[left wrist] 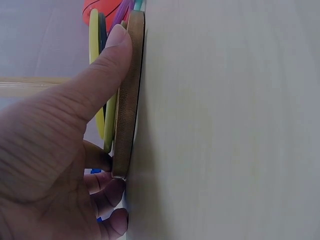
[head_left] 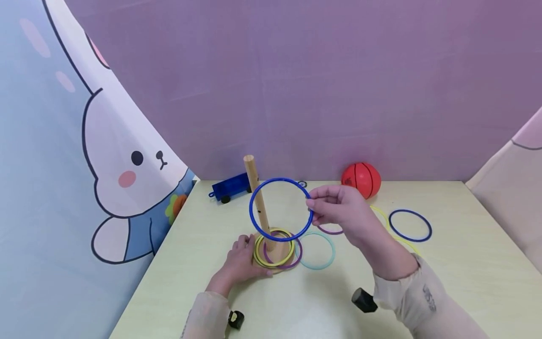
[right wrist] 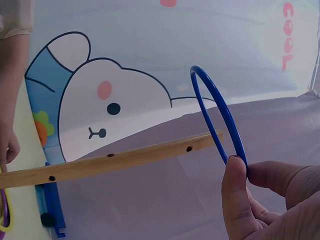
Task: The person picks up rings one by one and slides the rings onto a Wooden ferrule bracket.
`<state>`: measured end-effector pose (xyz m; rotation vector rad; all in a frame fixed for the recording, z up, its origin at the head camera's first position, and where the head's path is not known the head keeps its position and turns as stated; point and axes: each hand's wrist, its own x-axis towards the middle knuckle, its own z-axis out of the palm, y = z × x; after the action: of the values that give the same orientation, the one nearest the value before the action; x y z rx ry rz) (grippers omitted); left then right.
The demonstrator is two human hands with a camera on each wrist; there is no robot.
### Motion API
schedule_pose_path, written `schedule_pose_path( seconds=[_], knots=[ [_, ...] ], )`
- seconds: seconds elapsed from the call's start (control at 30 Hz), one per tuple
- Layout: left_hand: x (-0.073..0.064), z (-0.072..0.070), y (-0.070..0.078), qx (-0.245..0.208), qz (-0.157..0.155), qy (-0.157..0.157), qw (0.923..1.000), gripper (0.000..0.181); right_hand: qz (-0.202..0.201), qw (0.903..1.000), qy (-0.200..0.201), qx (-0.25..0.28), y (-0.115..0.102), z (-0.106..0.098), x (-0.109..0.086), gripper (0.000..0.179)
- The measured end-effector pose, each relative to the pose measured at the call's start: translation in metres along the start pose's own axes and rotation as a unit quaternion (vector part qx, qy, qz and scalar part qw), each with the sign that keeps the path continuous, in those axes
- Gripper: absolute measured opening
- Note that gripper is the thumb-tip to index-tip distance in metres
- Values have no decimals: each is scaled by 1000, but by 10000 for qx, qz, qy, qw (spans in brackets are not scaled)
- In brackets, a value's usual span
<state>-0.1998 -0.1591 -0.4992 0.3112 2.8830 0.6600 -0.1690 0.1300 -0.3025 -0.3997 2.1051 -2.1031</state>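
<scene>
A blue ring (head_left: 281, 240) is pinched at its right side between the thumb and fingers of my right hand (head_left: 349, 212). It is held up beside the upper part of a wooden peg (head_left: 251, 165); whether the peg's tip lies inside it I cannot tell. The peg rises from a round wooden base (left wrist: 131, 95), which my left hand (head_left: 240, 263) grips at its left edge, thumb in front. Around the peg's foot lie yellow rings (head_left: 257, 259), a dark ring (left wrist: 102, 30) and a purple ring (head_left: 301, 254). The right wrist view shows the blue ring (right wrist: 225, 112) tilted near the peg's end.
Right of the base, a light teal ring (head_left: 333, 254) lies on the table (head_left: 169, 282). Farther right are a dark blue ring (head_left: 431, 230), yellow rings (head_left: 385, 217) and another purple ring (head_left: 332, 232). A blue toy wagon (head_left: 230, 187) and a red ball (head_left: 364, 179) stand at the back.
</scene>
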Motion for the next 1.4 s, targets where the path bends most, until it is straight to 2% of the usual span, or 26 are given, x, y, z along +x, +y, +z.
schedule_pose_path(
  seconds=[0.33, 0.67, 0.87, 1.17, 1.4],
  knots=[
    [2, 2, -3, 19, 62, 79, 9999, 127, -133, 9993, 217, 279, -35, 14, 12, 28],
    [3, 4, -4, 51, 76, 57, 9999, 128, -144, 9966, 387, 718, -46, 28, 25, 29],
    [3, 4, -3, 68, 14, -6, 10000, 128, -30, 9941, 501, 960, -40, 30, 33, 26],
    [2, 4, -2, 49, -23, 5, 10000, 129, 346, 9918, 536, 1106, -13, 29, 44, 26],
    [4, 6, -4, 110, 61, 46, 9999, 127, 118, 9920, 613, 1094, -9, 30, 48, 26]
  ],
)
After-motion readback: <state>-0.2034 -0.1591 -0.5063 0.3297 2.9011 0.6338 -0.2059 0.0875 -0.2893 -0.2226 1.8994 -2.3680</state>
